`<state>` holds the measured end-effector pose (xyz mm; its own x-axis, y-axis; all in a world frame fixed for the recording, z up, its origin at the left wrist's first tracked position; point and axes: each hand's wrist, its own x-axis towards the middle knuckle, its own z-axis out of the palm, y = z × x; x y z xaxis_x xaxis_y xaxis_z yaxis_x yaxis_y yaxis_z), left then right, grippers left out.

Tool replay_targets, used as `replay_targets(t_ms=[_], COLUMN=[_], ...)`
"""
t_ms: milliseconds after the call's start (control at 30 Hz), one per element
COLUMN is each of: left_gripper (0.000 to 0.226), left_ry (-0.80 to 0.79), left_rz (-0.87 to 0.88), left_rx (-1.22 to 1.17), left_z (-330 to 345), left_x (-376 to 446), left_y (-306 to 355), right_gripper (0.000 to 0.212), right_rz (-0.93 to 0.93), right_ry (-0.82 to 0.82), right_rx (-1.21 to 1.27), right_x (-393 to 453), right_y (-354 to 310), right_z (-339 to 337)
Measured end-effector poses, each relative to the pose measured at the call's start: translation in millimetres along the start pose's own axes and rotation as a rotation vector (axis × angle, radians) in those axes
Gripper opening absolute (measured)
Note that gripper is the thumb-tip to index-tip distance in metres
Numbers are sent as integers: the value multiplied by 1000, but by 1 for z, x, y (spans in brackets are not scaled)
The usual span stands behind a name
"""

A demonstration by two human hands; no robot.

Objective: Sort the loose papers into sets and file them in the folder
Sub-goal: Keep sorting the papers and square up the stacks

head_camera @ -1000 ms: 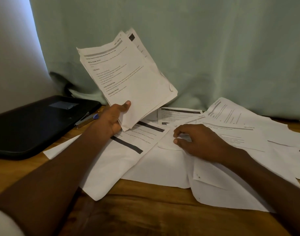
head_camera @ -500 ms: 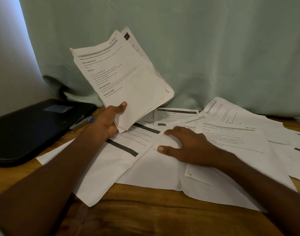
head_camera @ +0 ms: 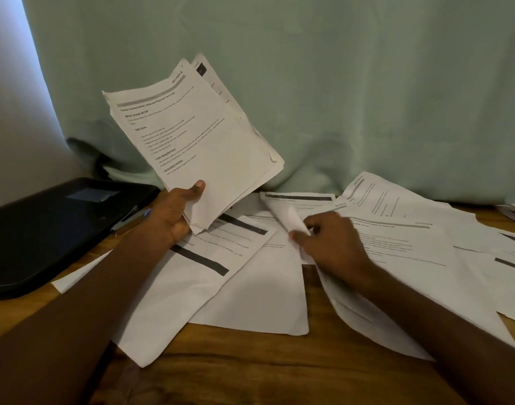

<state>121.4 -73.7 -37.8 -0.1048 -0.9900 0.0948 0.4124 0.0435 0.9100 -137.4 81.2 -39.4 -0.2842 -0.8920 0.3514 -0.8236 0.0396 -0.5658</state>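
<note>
right hand (head_camera: 332, 244) went from flat on the loose papers (head_camera: 250, 287) to pinching one curled sheet (head_camera: 288, 219) up by its corner. left hand (head_camera: 174, 213) grips the sorted stack (head_camera: 198, 135) raised above it; black folder (head_camera: 54, 223) lies closed to its left.

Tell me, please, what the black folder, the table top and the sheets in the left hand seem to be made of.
Black folder: probably plastic or faux leather, matte with a soft sheen; rounded edges.
Table top: looks like wood, brown with visible grain, slightly glossy; it could be veneer.
Sheets gripped by the left hand: plain printed paper, matte, with curled, creased edges.
</note>
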Motion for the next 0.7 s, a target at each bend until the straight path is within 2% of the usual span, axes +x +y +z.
replay_targets(t_ms=[67,167,233,333,500,567,634,700], left_gripper=[35,33,34,34,39,42,42,51], left_ry=[5,-1,-8,-11,-13,-20,-25,-24], left_rz=[2,0,1,-5,8,3,5,9], left_rx=[0,-4,-5,-6,7,1,2,4], left_z=[-1,-1,-1,0,0,1,2,1], left_x=[-1,-1,0,0,-1,-2,-5,-6], left_y=[2,3,3,2,3,4,5,5], right_gripper=[16,11,14,17,8,33,67,76], right_rz=[48,177,250,271,202,115,-60,-304], right_ry=[132,311,379,420,442,411,298,197], right_rx=[194,481,580,565,459,356,197,-96], right_x=[2,8,12,14,15,14,12,9], right_y=[1,7,11,16,19,23,23,17], right_z=[-13,-33,-40,-42,-35,-30,-24,-21])
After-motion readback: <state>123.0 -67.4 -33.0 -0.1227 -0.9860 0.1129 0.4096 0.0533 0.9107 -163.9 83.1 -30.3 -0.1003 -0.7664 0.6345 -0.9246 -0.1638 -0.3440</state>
